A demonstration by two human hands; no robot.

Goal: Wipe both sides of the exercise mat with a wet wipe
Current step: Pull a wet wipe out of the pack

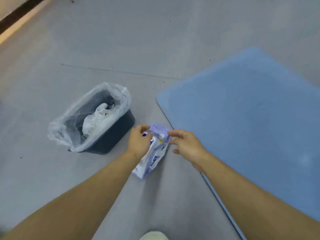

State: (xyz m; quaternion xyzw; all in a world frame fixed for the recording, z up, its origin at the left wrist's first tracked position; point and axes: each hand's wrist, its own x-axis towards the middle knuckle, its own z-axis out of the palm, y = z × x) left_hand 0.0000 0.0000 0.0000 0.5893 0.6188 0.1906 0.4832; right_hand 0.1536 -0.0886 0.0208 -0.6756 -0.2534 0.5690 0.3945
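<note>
**Wipe pack in both hands, mat flat alongside**

The pack of wet wipes [152, 160] stands on end on the floor, white and lilac with blue print, tilted a little to the right. Its lilac lid flap [158, 129] is lifted at the top. The left hand [138, 143] grips the pack's upper left side, with fingers curled over the top edge and the thumb against the front. The right hand [187, 146] is at the flap's right edge with its fingers loosely curved. Forefinger and thumb are drawn close together there (the blur hides whether they actually nip the flap or only touch it). Both forearms are bare.

The exercise mat [251, 118] is blue and lies flat on the floor just to the right of the pack. Its rounded near corner is beside the flap and its long edge runs down under the right forearm. A faint sheen shows on parts of its surface.

To the left of the pack, apart from it, sits a dark bin [114, 135] lined with a clear plastic bag [69, 125] folded over the rim. Crumpled white material [93, 122] lies inside. The floor [138, 49] is grey with a thin seam across it. A dark strip [17, 16] runs along the far left corner.
</note>
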